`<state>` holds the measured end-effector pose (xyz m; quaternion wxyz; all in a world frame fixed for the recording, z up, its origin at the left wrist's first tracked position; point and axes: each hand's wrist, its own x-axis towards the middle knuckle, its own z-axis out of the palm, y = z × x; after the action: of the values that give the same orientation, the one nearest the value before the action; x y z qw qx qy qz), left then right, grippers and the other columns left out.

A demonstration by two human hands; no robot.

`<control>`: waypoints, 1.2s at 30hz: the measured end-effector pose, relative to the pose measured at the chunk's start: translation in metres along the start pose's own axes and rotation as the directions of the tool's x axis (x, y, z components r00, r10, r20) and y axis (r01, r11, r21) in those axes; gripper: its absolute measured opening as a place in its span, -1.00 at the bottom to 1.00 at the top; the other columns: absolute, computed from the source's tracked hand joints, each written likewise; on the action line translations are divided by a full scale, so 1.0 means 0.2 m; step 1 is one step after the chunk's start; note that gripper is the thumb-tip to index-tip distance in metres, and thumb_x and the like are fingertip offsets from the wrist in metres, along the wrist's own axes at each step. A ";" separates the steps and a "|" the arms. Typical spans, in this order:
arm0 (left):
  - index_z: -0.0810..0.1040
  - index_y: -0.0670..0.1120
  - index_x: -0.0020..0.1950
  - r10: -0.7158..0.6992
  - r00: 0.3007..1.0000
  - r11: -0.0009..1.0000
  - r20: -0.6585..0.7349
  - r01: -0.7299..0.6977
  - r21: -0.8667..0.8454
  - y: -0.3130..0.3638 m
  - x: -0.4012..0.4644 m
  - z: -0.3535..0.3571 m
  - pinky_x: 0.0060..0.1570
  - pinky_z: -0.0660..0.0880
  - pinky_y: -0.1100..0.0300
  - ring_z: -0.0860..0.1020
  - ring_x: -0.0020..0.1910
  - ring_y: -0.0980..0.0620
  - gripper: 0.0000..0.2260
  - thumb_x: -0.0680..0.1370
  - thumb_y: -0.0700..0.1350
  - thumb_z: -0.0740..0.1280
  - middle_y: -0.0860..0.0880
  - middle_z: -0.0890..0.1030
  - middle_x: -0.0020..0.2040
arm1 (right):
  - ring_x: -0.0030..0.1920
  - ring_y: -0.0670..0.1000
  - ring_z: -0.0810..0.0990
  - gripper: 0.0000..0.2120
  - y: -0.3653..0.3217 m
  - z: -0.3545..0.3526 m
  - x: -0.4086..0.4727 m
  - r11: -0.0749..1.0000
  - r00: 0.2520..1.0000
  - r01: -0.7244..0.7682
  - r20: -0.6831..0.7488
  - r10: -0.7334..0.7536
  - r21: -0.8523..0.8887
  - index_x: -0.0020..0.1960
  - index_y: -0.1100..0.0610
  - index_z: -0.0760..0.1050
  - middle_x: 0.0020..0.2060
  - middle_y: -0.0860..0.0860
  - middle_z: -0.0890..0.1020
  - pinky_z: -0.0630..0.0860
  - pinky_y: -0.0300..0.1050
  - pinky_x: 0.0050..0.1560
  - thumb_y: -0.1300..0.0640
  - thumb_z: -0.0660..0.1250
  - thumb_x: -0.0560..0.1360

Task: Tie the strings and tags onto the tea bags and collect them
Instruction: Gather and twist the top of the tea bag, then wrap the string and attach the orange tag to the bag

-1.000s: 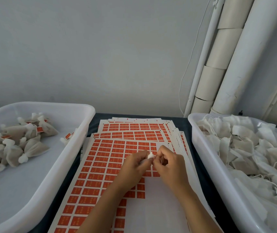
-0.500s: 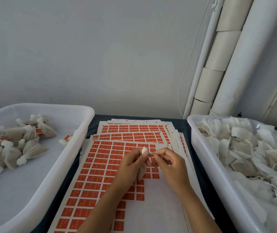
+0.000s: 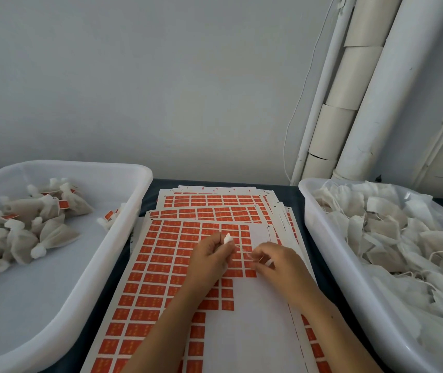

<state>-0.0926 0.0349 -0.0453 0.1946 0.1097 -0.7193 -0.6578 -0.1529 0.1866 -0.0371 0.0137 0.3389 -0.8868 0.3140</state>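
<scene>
You've got the tea bag (image 3: 228, 239) by its gathered neck, pinched in your left hand (image 3: 209, 261), with only the white tuft showing above your fingers; the body of the bag is hidden behind the hand. Your right hand (image 3: 277, 262) pinches the string (image 3: 242, 250), drawn in a thin line between the two hands. Both hover over the tag sheets (image 3: 161, 265), apart from them as far as the view shows.

This bag looks very light and soft, thin filter paper that will crumple and could tear if you yank. Hold it where you are, right at the bunched neck, since that's the firmest spot and keeps the contents closed in. The string is fine and probably slick, so grip it close to the knot and pull evenly, not sharply.

The bag sits just left of your right hand, level with it. Finished bags lie in the left bin (image 3: 123, 238), well off to your left; the loose pile waits in the right bin (image 3: 322, 238), close by your right wrist.
</scene>
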 end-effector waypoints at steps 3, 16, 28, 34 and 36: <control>0.53 -0.16 -0.24 -0.042 0.999 0.999 -0.005 0.042 0.023 -0.02 0.01 0.00 -0.43 0.38 0.31 0.42 -0.45 0.12 -0.78 0.58 -0.15 0.25 0.04 0.48 -0.44 | 0.04 -0.19 0.52 -0.80 0.01 -0.03 -0.03 0.978 0.990 0.082 0.130 -0.057 -0.193 0.10 -0.05 0.51 0.12 -0.20 0.54 0.24 -0.52 0.06 -0.05 0.32 0.50; 0.54 -0.09 -0.26 -0.061 0.998 0.998 -0.017 0.060 -0.019 -0.04 0.02 0.00 -0.33 0.46 0.26 0.48 -0.43 0.13 -0.77 0.58 -0.12 0.25 0.11 0.52 -0.46 | 0.19 -0.11 0.54 -0.65 0.00 -0.01 -0.06 0.838 0.957 0.286 0.178 -0.229 -0.464 0.28 0.00 0.44 0.25 -0.11 0.52 0.29 -0.28 0.32 -0.09 0.22 0.54; 0.56 -0.11 -0.21 -0.068 0.998 0.998 -0.017 0.068 -0.015 -0.07 0.02 0.01 -0.38 0.46 0.34 0.48 -0.46 0.18 -0.80 0.58 -0.11 0.26 0.09 0.54 -0.42 | 0.09 -0.02 0.61 -0.63 -0.01 -0.01 -0.10 0.821 0.959 0.281 0.157 -0.234 -0.497 0.24 0.10 0.50 0.16 -0.01 0.59 0.42 -0.16 0.23 0.00 0.36 0.47; 0.55 -0.09 -0.23 -0.061 0.998 0.998 -0.026 0.061 0.003 -0.07 0.03 0.01 -0.35 0.47 0.32 0.49 -0.42 0.14 -0.79 0.58 -0.10 0.27 0.03 0.55 -0.38 | 0.23 -0.13 0.49 -0.63 0.01 -0.03 -0.08 0.826 0.949 0.309 0.210 -0.235 -0.472 0.33 -0.01 0.39 0.30 -0.12 0.48 0.23 -0.33 0.34 -0.09 0.18 0.56; 0.55 -0.09 -0.23 -0.062 0.998 0.998 -0.029 0.062 -0.002 -0.07 0.03 0.01 -0.37 0.46 0.34 0.49 -0.43 0.15 -0.79 0.58 -0.09 0.27 0.04 0.55 -0.39 | 0.22 -0.10 0.51 -0.63 0.01 -0.03 -0.07 0.826 0.953 0.300 0.193 -0.235 -0.477 0.32 0.02 0.41 0.28 -0.10 0.50 0.26 -0.29 0.33 -0.07 0.20 0.56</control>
<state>-0.1004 0.0329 -0.0593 0.1845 0.1414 -0.7123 -0.6623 -0.1436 0.1994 -0.0374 0.0891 0.4636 -0.8804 0.0459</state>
